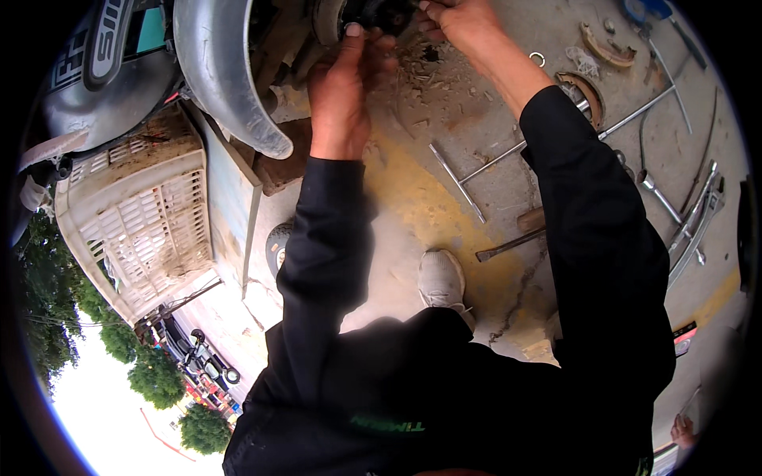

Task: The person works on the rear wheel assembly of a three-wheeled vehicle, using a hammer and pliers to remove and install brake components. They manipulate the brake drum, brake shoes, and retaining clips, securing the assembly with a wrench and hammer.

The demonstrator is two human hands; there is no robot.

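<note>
Head view: your work sits at the top edge of the picture, where a dark round part [379, 11] lies beside a pale metal rim [326, 22] and is partly cut off. The step in hand appears to be close fingerwork on this part — judged from both hands meeting there. The next move likely calls for a light, steady touch and a clear sight of the part between your fingers.

Your left hand [340, 99] reaches up with the thumb raised and the fingers half curled, partly blurred, just below the dark part; whether it grips anything cannot be told. Your right hand [467, 30] comes in from the right, tilted inward, thumb and fingers drawn close together; what they hold, if anything, is not shown.

Left of your work hangs a silver fender [226, 75]. On the floor to the right, note a curved brake shoe [606, 49] and a T-handled wrench [459, 184] — both apart from your hands.
</note>
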